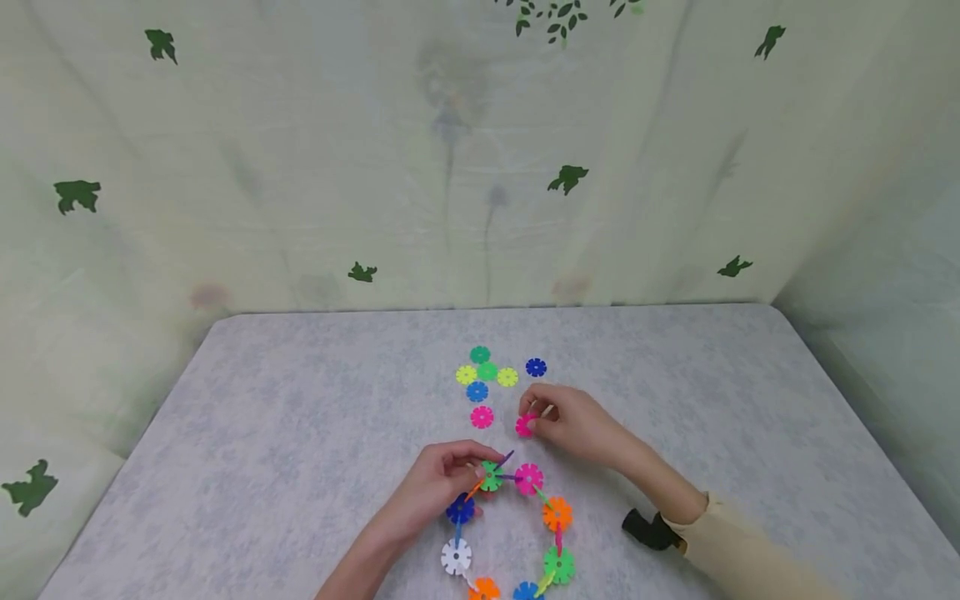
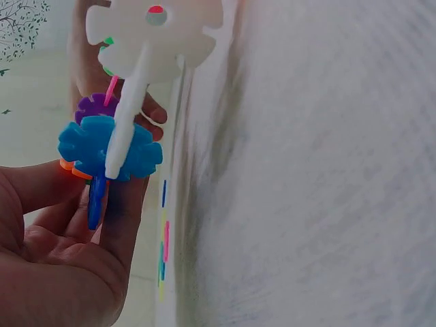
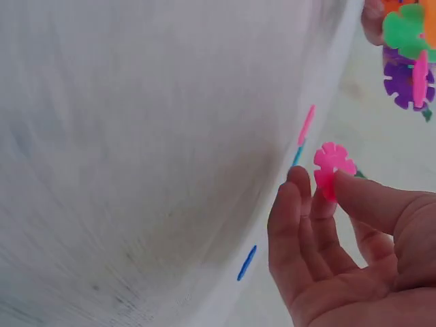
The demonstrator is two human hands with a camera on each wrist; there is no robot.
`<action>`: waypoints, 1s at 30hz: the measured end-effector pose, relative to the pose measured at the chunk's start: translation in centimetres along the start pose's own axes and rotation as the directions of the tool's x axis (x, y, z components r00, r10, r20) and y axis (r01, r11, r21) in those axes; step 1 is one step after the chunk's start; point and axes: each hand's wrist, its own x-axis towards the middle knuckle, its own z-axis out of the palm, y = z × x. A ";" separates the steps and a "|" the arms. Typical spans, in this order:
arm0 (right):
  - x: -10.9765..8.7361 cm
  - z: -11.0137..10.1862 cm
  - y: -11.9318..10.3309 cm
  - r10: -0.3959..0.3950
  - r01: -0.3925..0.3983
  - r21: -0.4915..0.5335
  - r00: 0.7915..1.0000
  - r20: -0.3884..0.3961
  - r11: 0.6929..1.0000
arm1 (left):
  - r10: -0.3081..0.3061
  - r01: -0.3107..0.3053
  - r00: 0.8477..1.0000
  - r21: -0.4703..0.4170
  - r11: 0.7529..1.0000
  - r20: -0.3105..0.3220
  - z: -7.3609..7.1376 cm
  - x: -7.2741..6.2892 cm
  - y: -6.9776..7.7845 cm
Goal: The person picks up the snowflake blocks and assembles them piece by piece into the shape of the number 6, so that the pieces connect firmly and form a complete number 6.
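My left hand [image 1: 438, 483] holds a ring of interlocked plastic snowflake discs by its upper left part, fingers at the green disc [image 1: 491, 477]. A purple disc [image 1: 507, 458], seen edge-on, sticks out from that green one. Around the ring come a pink disc [image 1: 529, 479], an orange disc [image 1: 557, 515], a white disc [image 1: 456, 557] and several others; its near end runs out of the head view. Up and right of the ring, my right hand [image 1: 577, 423] pinches a loose pink snowflake disc [image 3: 330, 162] between thumb and fingertips.
Beyond the hands, several loose discs lie on the grey table [image 1: 262, 417]: a pink one [image 1: 482, 417], a blue one [image 1: 477, 392], yellow and green ones, and a dark blue one [image 1: 536, 367] to the right. A pale curtain [image 1: 315, 150] stands behind the table.
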 end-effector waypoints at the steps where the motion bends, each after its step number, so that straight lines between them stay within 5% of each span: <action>1: -0.3 0.0 -0.1 -0.006 0.006 0.022 1.000 -0.010 1.000 | -0.002 0.002 1.000 -0.002 1.000 -0.002 0.0 0.0 0.0; 8: -2.2 0.0 -0.8 0.008 0.002 0.138 0.997 -0.070 0.990 | 0.016 -0.016 1.000 -0.013 1.000 -0.012 0.1 0.0 0.1; 16: -3.7 1.0 -2.5 0.121 -0.083 0.300 0.986 -0.113 0.951 | 0.062 -0.062 0.998 -0.028 0.998 -0.001 0.3 -0.3 0.0; 30: -4.0 1.7 -2.6 0.131 -0.088 0.340 0.985 -0.108 0.936 | 0.115 -0.116 0.993 -0.012 0.993 -0.016 0.8 -0.4 -0.1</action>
